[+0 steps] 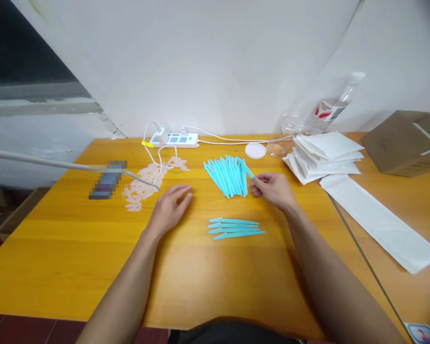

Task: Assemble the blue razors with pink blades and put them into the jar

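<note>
Right hand (pixel 274 189) pinches a single turquoise stick (pixel 248 170) at the edge of the pile (pixel 227 177)

Nearest on the wooden desk (pixel 200 282), in front of the pile, is a row of four turquoise sticks (pixel 236 230), laid side by side with their narrow ends to the right. The left hand (pixel 170 205) is in front of the pile and to its left, its grip relaxed, fingers loosely bent around nothing. The right hand is just right of the pile; its grip is closed, thumb against fingers, on the near end of the single turquoise stick, whose far end slants over the pile's right side. The pile itself is a fan of many like sticks.

Well to the right of the pile lies a long white sleeve (pixel 380 222). Left of the pile, beyond the left hand, pale pink pieces (pixel 143 188) are scattered, with a pixelated dark object (pixel 107 181) farther left. Right of the pile, past the right hand, are stacked white packets (pixel 324 157) and, beyond these, a cardboard box (pixel 401 143). Behind the pile are a white lid (pixel 255 151), to its right, and a power strip (pixel 181 139), to its left. A bottle (pixel 327 110) leans far behind it, right.
</note>
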A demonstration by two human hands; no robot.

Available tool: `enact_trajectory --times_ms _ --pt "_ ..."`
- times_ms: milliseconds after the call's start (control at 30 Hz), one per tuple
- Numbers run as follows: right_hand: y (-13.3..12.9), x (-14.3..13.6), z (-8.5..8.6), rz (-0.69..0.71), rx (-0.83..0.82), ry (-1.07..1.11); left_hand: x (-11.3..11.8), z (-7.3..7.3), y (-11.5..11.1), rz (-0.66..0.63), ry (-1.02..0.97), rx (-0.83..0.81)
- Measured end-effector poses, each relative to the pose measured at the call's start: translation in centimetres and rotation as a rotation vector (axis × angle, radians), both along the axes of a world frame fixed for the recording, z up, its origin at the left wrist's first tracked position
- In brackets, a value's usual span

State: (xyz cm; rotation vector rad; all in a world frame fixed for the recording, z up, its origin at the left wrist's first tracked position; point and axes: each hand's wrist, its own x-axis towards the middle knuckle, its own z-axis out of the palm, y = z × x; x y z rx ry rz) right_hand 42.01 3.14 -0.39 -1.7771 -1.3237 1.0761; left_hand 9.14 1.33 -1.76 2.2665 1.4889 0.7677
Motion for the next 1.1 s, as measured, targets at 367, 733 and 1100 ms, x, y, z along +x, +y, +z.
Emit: enact_trajectory --times_ms 367,733,1100 --pt "-4.7 1.7 -1.1 0.414 -0.193 0.319 -0.1 -0.1 8.4 0.039 0.501 0.121" --pt "-4.6 1.4 -1.3 0.501 -0.197 0.295 0.5 1.9 5.4 -0.070 0.535 -0.155" --pt "-5.0 0.8 -1.5 0.428 -0.177 0.283 3.8 -0.8 -2.0 0.286 -0.940 -0.794"
